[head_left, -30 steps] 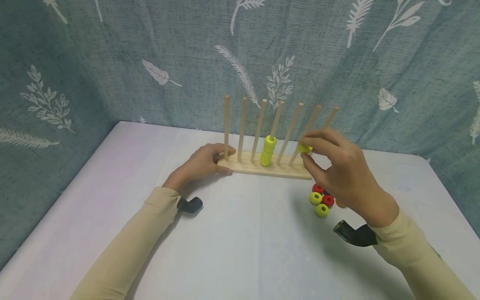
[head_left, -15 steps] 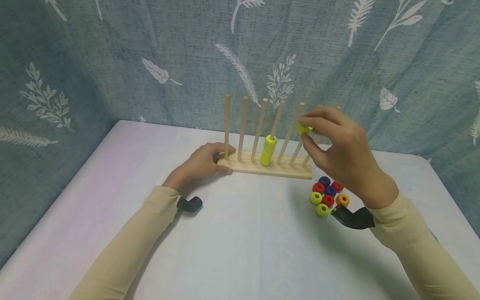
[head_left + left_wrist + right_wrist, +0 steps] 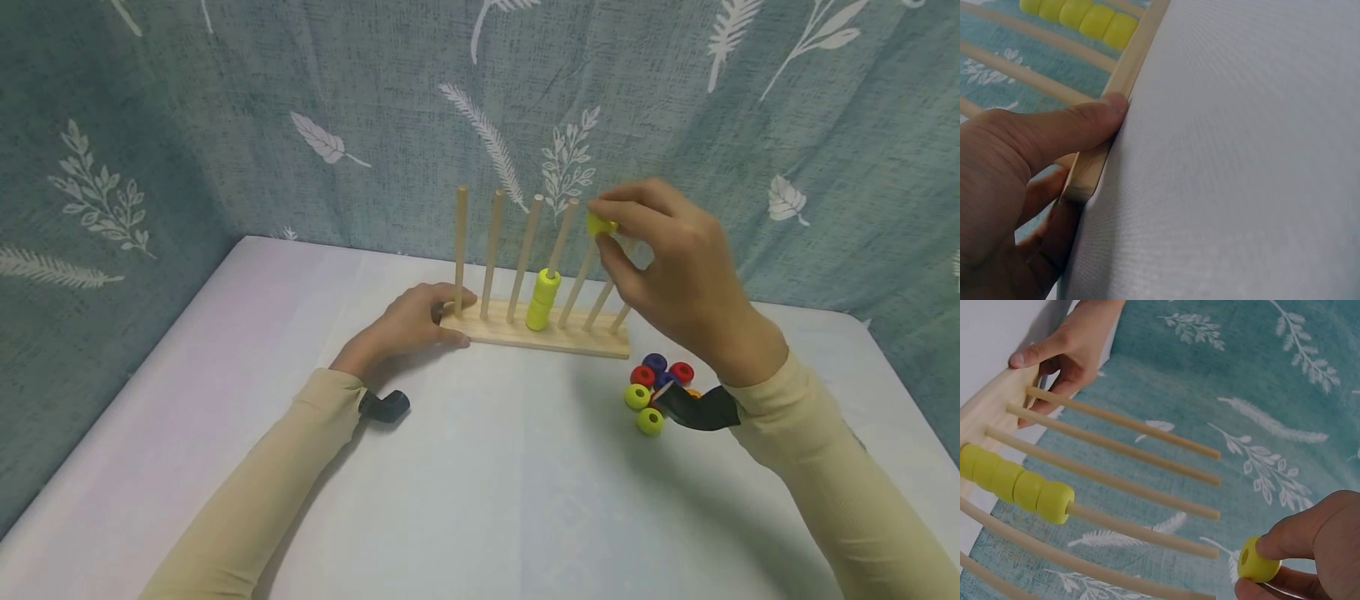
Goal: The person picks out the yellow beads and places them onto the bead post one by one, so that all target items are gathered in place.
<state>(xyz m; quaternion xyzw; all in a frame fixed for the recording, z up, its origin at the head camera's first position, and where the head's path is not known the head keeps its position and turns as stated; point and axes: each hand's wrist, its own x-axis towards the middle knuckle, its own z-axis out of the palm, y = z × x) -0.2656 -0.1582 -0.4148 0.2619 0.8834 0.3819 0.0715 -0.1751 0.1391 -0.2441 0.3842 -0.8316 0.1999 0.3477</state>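
Observation:
A wooden peg rack (image 3: 495, 332) stands on the table, several upright pegs rising from its base. My left hand (image 3: 415, 321) grips the base's left end, thumb along the front edge, as the left wrist view shows close up. Yellow beads (image 3: 543, 298) are stacked on the middle peg, filling its lower part. My right hand (image 3: 671, 258) pinches one more yellow bead (image 3: 1259, 559) between thumb and fingers, its hole turned toward the rack. In the right wrist view that bead is just off the tip of the beaded peg (image 3: 1147, 534).
Loose beads lie on the table right of the rack: yellow (image 3: 650, 421), red (image 3: 681, 372), dark blue (image 3: 655, 362) and orange, some partly behind the black wrist-camera piece (image 3: 697, 408). A patterned teal curtain (image 3: 360, 100) hangs behind the table.
My right hand has risen and shifted slightly left with the yellow bead, from low among the right-hand pegs up toward the peg tops. My left hand keeps its hold on the base.

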